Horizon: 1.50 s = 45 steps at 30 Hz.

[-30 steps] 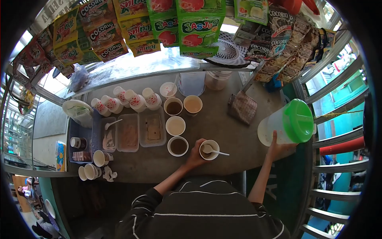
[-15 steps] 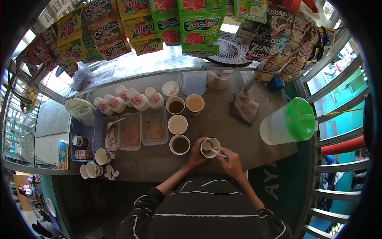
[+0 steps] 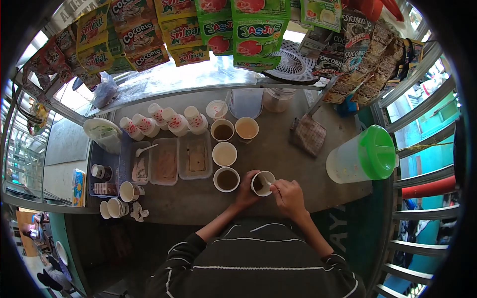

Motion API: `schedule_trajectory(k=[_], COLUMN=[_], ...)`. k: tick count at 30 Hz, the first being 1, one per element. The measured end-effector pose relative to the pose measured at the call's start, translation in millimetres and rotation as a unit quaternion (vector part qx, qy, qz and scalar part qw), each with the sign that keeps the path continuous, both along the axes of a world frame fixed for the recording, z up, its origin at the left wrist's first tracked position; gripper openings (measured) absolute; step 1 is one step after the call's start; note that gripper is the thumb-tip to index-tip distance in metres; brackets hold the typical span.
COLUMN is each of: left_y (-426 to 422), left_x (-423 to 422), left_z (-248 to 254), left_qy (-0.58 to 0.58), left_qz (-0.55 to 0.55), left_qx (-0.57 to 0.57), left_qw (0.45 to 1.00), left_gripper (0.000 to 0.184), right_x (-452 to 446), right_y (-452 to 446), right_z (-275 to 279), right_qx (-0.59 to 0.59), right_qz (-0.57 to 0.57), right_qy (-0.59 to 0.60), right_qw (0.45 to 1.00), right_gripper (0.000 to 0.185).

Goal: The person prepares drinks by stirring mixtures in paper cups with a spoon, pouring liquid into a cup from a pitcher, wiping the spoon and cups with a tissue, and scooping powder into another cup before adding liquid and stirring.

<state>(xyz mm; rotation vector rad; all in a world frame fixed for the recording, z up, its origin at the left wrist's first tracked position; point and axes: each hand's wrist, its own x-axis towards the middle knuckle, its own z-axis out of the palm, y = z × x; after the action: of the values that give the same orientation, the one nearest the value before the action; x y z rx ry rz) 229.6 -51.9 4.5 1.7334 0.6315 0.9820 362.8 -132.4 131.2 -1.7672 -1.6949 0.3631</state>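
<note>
My left hand [image 3: 245, 192] is closed around the side of a paper cup [image 3: 258, 175], which stands near the table's front edge with brownish contents inside. My right hand [image 3: 290, 197] pinches a white spoon [image 3: 269, 182] at the cup's right rim. The spoon's lower end dips into the cup and is partly hidden. Just left of this cup is a cup of dark drink [image 3: 226, 180]. Behind that one are a cup of pale drink [image 3: 224, 154], another dark-filled cup [image 3: 222, 131] and a cup of light brown drink [image 3: 247, 128].
Plastic tubs of powder [image 3: 164, 161] sit left of the cups, one with a spoon. Stacked cups [image 3: 173, 121] lie behind them. At right are a folded checked cloth [image 3: 308, 134] and a green-lidded jug [image 3: 343, 156]. Drink sachets [image 3: 258, 32] hang overhead.
My right hand has turned and risen slightly, with the spoon now steeper in the cup and less of it showing. My left hand keeps its hold. The whole view has shifted slightly.
</note>
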Motion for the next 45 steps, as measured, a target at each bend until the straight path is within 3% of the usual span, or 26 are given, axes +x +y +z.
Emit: schedule_trajectory(k=[6,9,11,15,17,20,23,27,38,42,45], left_y=[2.0,2.1,1.9,1.5,1.2,1.4,1.2,1.9,2.3,1.5,1.8], left_x=[-0.1,0.0,0.0,-0.4,-1.0,-1.1,-1.4,-1.0,0.0,-0.1,-1.5], left_z=[-0.3,1.0,2.5,8.2,9.0,8.6,11.0,6.8,5.1,4.5,3.6], left_qy=[0.006,0.011,0.015,0.023,0.025,0.025,0.027,0.025,0.022,0.014,0.026], left_qz=[-0.003,0.0,0.001,0.005,0.005,0.004,0.005,0.002,0.001,0.006,-0.003], left_qx=[0.054,0.062,0.074,0.076,0.077,0.08,0.082,0.08,0.069,0.05,0.07], left_qw=[0.999,0.998,0.997,0.997,0.997,0.996,0.996,0.996,0.997,0.999,0.997], left_gripper=[0.075,0.074,0.074,0.075,0.076,0.077,0.077,0.077,0.077,0.078,0.079], right_x=[0.6,2.1,1.3,2.1,3.7,7.9,14.5,11.0,12.1,10.3,10.0], right_y=[1.3,1.7,1.4,0.6,-0.8,0.3,-1.1,-0.1,0.9,3.7,3.2], right_z=[1.6,1.2,1.2,-0.3,1.7,-7.9,-7.4,-9.7,8.4,-3.8,8.8], right_qx=[-0.014,-0.035,-0.018,-0.034,-0.06,-0.003,-0.049,-0.026,0.02,0.005,0.032], right_qz=[0.017,0.017,0.019,0.019,0.008,-0.052,-0.025,-0.047,-0.052,-0.017,-0.055], right_qy=[0.041,-0.005,0.051,0.008,0.084,0.087,0.096,0.141,0.014,0.001,0.0], right_qw=[0.999,0.999,0.998,0.999,0.995,0.995,0.994,0.988,0.998,1.0,0.998], right_gripper=[0.023,0.024,0.024,0.025,0.025,0.024,0.022,0.021,0.018,0.016,0.018])
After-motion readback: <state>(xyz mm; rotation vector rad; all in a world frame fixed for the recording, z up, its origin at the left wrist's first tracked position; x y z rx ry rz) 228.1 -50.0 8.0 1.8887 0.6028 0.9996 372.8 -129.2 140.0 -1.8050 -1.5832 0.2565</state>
